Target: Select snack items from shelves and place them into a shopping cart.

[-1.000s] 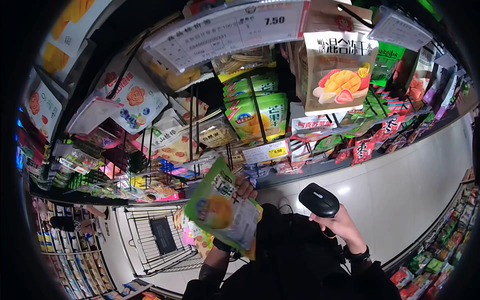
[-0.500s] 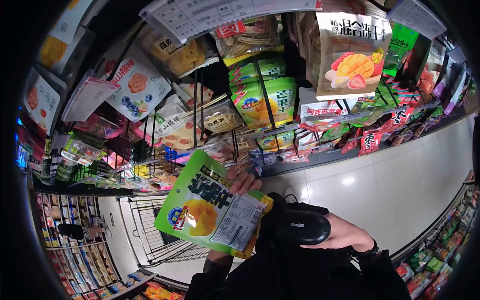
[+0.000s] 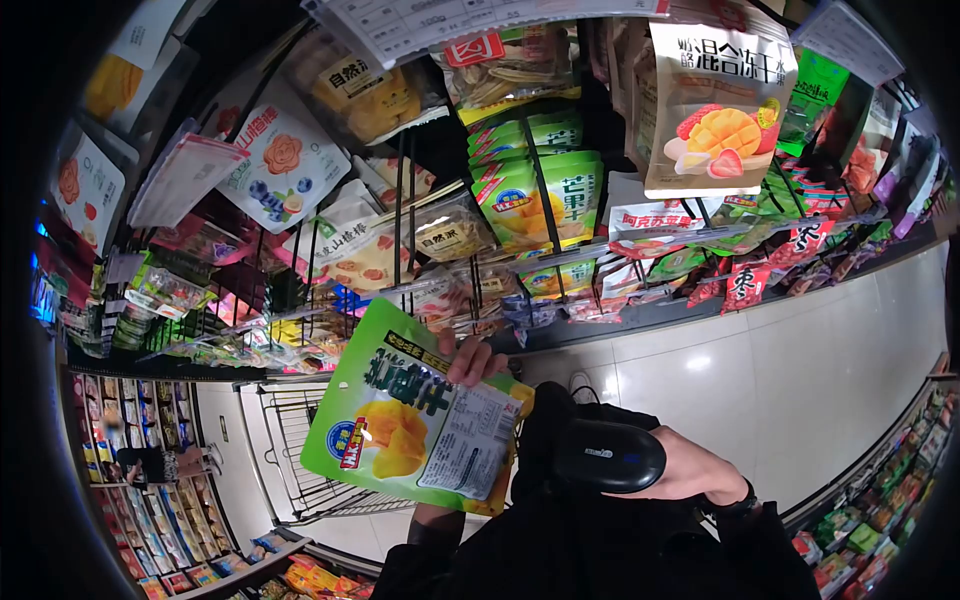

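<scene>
My left hand (image 3: 472,360) is closed on a green and yellow snack pouch (image 3: 400,425) with yellow fruit pieces printed on it; its fingertips show over the pouch's upper right edge and the rest of the hand is behind it. To the right, my right hand (image 3: 690,468) is wrapped round a black handheld scanner (image 3: 610,456), whose rounded head points up beside the pouch. A small blue light shows on the scanner. Pouch and scanner are close together, in front of my dark clothing.
Hanging snack bags, among them green mango pouches (image 3: 540,205) and a white mixed-fruit pouch (image 3: 718,110), fill the rack ahead. A wire shopping cart (image 3: 290,430) stands behind the pouch. At the far left is a person (image 3: 160,464) by shelves. Pale floor tiles (image 3: 780,370) lie to the right.
The pouch in my left hand has shifted slightly left. The rack appears a little further right in view. A blue light now shows on the scanner.
</scene>
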Available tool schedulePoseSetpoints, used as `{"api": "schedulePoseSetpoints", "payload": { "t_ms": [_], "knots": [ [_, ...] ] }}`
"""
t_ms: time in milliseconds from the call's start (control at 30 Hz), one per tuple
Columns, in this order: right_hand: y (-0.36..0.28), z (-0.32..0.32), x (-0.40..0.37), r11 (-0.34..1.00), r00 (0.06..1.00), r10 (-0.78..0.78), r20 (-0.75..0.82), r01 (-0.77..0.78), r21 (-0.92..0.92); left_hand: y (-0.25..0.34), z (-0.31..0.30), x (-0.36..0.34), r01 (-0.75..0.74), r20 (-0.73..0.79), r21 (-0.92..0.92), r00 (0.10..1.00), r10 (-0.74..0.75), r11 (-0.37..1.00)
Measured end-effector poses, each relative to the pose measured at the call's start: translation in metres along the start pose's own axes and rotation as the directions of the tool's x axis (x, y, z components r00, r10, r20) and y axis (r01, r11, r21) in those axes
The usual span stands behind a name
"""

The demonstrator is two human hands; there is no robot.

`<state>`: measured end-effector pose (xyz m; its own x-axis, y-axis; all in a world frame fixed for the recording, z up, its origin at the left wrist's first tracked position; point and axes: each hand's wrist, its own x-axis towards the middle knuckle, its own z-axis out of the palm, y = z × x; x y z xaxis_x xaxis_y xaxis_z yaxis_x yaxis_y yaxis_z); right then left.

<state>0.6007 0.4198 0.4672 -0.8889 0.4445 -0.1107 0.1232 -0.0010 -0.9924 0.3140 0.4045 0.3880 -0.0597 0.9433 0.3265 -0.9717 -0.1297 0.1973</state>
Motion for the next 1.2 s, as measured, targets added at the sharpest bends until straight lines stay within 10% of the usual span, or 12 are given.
{"api": "schedulePoseSetpoints", "payload": {
  "t_ms": [100, 233, 300, 367, 500, 600, 633, 700, 900, 1033, 1067, 1200],
  "knots": [
    [-0.004, 0.002, 0.004, 0.997, 0.997, 0.072, -0.014, -0.072, -0.008, 0.028, -0.018, -0.015, -0.028, 0.082, 0.058, 0.996, 0.023, 0.998],
    [0.001, 0.0, 0.013, 0.955, 0.958, 0.287, -0.009, -0.286, 0.077, 0.103, -0.041, -0.099, -0.143, -0.235, 0.423, 0.936, 0.261, 0.895],
    [0.012, 0.003, 0.016, 0.953, 0.956, 0.293, -0.034, -0.288, 0.094, 0.11, -0.017, -0.128, -0.215, -0.411, 0.668, 0.691, 0.594, 0.713],
    [0.014, 0.006, 0.021, 0.933, 0.939, 0.342, -0.034, -0.335, 0.136, 0.174, -0.062, -0.207, 0.224, -0.598, 0.785, 0.515, 0.614, 0.578],
    [0.023, 0.011, 0.025, 0.922, 0.931, 0.362, -0.04, -0.351, 0.166, 0.192, -0.079, -0.246, 0.378, -0.562, 0.821, 0.397, 0.726, 0.429],
    [0.026, 0.017, 0.028, 0.909, 0.924, 0.378, -0.054, -0.359, 0.21, 0.215, -0.122, -0.307, 0.769, -0.555, 0.606, 0.226, 0.8, 0.204],
    [0.027, 0.019, 0.028, 0.903, 0.921, 0.386, -0.06, -0.363, 0.228, 0.224, -0.155, -0.344, 0.759, -0.469, 0.65, 0.358, 0.807, 0.042],
    [0.032, 0.023, 0.028, 0.881, 0.894, 0.446, -0.051, -0.428, 0.201, 0.2, -0.173, -0.36, 0.889, -0.256, 0.006, 0.444, 0.859, -0.458],
    [0.014, 0.038, 0.028, 0.838, 0.835, 0.538, -0.114, -0.517, 0.175, 0.1, -0.225, -0.337, 0.709, -0.519, 0.511, 0.705, 0.482, -0.486],
    [-0.003, 0.046, 0.031, 0.814, 0.8, 0.581, -0.15, -0.569, 0.119, 0.019, -0.216, -0.27, 0.773, -0.794, 0.516, 0.593, 0.133, -0.368],
    [-0.001, 0.05, 0.028, 0.825, 0.806, 0.566, -0.175, -0.552, 0.123, -0.006, -0.22, -0.272, 0.683, -0.633, 0.467, 0.702, 0.327, -0.562],
    [0.007, 0.059, 0.013, 0.843, 0.81, 0.537, -0.235, -0.527, 0.109, -0.017, -0.233, -0.266, 0.788, -0.752, 0.357, 0.561, 0.346, -0.501]
  ]
}}
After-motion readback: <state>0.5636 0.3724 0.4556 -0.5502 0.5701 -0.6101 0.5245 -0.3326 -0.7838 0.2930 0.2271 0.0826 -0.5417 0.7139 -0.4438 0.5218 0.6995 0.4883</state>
